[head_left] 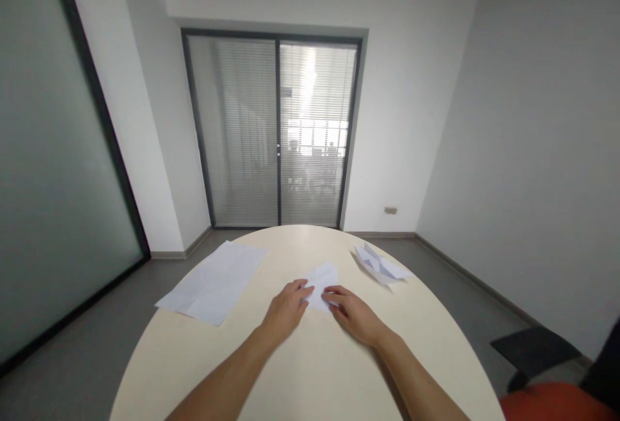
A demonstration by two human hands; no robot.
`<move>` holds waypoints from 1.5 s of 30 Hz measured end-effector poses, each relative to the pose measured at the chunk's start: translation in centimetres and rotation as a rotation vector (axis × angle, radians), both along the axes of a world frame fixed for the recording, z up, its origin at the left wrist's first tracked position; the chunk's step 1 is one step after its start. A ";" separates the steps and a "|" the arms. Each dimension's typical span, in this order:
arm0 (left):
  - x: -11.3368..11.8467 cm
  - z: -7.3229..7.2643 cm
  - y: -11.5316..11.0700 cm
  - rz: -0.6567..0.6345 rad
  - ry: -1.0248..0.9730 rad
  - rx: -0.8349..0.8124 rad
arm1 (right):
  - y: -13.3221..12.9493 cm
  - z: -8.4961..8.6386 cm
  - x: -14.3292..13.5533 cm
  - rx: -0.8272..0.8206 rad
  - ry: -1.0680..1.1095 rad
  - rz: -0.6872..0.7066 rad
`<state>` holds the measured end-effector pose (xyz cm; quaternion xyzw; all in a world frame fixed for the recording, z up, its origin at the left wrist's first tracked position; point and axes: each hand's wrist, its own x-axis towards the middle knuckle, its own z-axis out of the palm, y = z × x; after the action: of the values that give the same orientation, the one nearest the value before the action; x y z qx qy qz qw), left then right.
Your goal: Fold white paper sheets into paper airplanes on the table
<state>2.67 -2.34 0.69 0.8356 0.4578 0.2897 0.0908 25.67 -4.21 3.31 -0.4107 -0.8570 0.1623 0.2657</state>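
Note:
A small piece of folded white paper [323, 275] lies on the table in front of me, between my hands. My left hand [287, 310] has its bent fingers and thumb on the paper's left edge. From the other side, the curled fingers of my right hand [352, 312] press on the right part of the same paper. Some of the folds are covered by my fingertips. To the right rests a folded paper boat [380, 267], touched by neither hand. On the left, flat white sheets of paper [216, 282] reach past the table's edge.
The round cream table [310, 369] has a curved rim on both sides. A chair with a red seat [547, 401] and a black armrest [535, 350] stands at the lower right. Beyond the table are glass doors with blinds [242, 143].

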 end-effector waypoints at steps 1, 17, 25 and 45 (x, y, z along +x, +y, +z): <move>0.0 0.0 0.0 -0.005 0.009 0.008 | 0.0 0.1 -0.1 -0.005 -0.016 -0.005; 0.2 0.1 -0.4 -0.076 0.067 0.089 | -1.2 1.3 -1.6 -0.085 -0.020 0.121; 0.2 -0.3 -0.9 -0.109 0.145 0.028 | -0.2 -1.1 -0.7 -0.026 -0.056 -0.062; 0.1 0.9 -1.8 -0.132 0.268 -0.121 | 0.2 -1.5 -1.4 -0.163 -0.281 -0.171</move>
<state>2.74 -4.16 1.63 0.8881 0.4264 0.1408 0.0977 24.24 -4.04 1.78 -0.5210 -0.8316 0.1489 0.1221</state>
